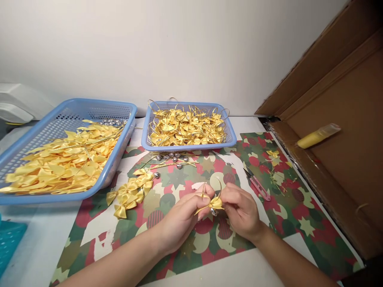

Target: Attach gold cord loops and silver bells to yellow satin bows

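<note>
A yellow ribbon bow (216,203) with a gold cord loop and a small silver bell (213,212) is held up between my hands over the patterned paper. My left hand (191,206) pinches the bow's left side between thumb and fingers. On the other side, my right hand (241,209) has its fingers closed at the bow's right edge, by the cord. Left of my hands lies a small heap of yellow bows (131,194). Beyond it, several silver bells (175,158) on gold cords rest on the paper.
A large blue basket (103,185) of yellow bows, cords and bells stands left. A smaller blue basket (188,148) of belled bows is at the back. On the right are pink-handled snips (261,188), yellow scraps (273,154) and a cardboard box (335,187) with a yellow tube (317,136).
</note>
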The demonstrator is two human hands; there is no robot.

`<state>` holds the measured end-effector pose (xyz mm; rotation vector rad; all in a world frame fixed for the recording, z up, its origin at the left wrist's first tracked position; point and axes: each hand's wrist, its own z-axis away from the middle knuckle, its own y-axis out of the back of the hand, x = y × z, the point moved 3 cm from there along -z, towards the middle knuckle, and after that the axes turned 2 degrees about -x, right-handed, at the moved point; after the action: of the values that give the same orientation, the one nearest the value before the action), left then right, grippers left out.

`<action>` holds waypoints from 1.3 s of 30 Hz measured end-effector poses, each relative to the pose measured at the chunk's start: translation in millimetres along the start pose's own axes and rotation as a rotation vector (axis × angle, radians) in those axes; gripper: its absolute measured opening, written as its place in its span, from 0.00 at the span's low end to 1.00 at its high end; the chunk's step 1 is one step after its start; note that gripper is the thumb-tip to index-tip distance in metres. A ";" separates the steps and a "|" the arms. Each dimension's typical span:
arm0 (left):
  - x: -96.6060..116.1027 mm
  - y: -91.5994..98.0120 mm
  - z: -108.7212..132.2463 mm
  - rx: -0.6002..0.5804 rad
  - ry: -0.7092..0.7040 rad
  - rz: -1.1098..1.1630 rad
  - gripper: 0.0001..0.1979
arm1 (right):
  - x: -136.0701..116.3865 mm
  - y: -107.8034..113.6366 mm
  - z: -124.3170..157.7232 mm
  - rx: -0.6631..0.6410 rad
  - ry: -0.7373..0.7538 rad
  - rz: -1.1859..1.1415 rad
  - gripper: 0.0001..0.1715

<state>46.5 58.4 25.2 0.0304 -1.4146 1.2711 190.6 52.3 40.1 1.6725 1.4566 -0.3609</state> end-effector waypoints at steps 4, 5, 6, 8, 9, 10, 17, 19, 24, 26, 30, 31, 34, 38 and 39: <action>-0.2 -4.4 -0.3 0.002 0.030 0.066 0.17 | 0.3 -1.6 2.6 -0.006 -0.034 -0.034 0.08; -0.3 -6.0 -0.3 -0.002 0.041 0.092 0.17 | 1.2 -2.3 3.9 -0.005 -0.059 -0.051 0.08; -0.3 -7.4 -0.4 -0.007 0.054 0.120 0.17 | 2.5 -3.2 5.4 -0.001 -0.089 -0.074 0.08; -0.4 -9.7 -0.4 -0.014 0.083 0.164 0.17 | 5.7 -4.9 8.5 0.004 -0.160 -0.133 0.09; -0.4 -10.5 -0.3 -0.016 0.096 0.174 0.17 | 7.3 -5.7 9.8 0.002 -0.196 -0.164 0.10; -0.3 -11.0 -0.2 -0.018 0.106 0.177 0.17 | 8.7 -6.4 10.8 -0.004 -0.223 -0.196 0.10; -0.4 -11.9 1.0 -0.017 0.145 0.169 0.19 | 9.8 -5.4 9.3 -0.059 -0.209 -0.295 0.09; -0.9 -12.5 1.4 -0.024 0.148 0.172 0.19 | 9.0 -4.4 8.2 -0.068 -0.185 -0.286 0.09; -2.4 -13.5 2.0 -0.042 0.137 0.213 0.17 | 6.1 -2.5 4.2 -0.059 -0.148 -0.240 0.09; -3.1 -13.2 1.8 -0.042 0.129 0.225 0.16 | 4.2 -1.5 1.9 -0.045 -0.125 -0.203 0.10; -4.0 -13.0 1.1 -0.035 0.126 0.204 0.17 | 0.5 0.6 -1.9 -0.051 -0.057 -0.144 0.09; -4.2 -12.9 1.0 -0.032 0.132 0.199 0.17 | 0.2 1.3 -2.3 -0.056 -0.044 -0.128 0.10; -2.8 -11.3 1.3 -0.006 0.117 0.149 0.17 | 0.5 3.2 -1.9 -0.057 -0.012 -0.061 0.11; 1.6 -5.8 3.1 0.043 0.035 -0.050 0.18 | 2.5 4.3 0.5 -0.022 -0.030 -0.001 0.09; 2.3 -4.6 3.6 0.052 0.022 -0.091 0.18 | 2.8 4.1 1.1 -0.010 -0.039 0.006 0.09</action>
<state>46.2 55.5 30.8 0.1143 -1.3465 1.2297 195.4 53.5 39.1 1.6528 1.4220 -0.3805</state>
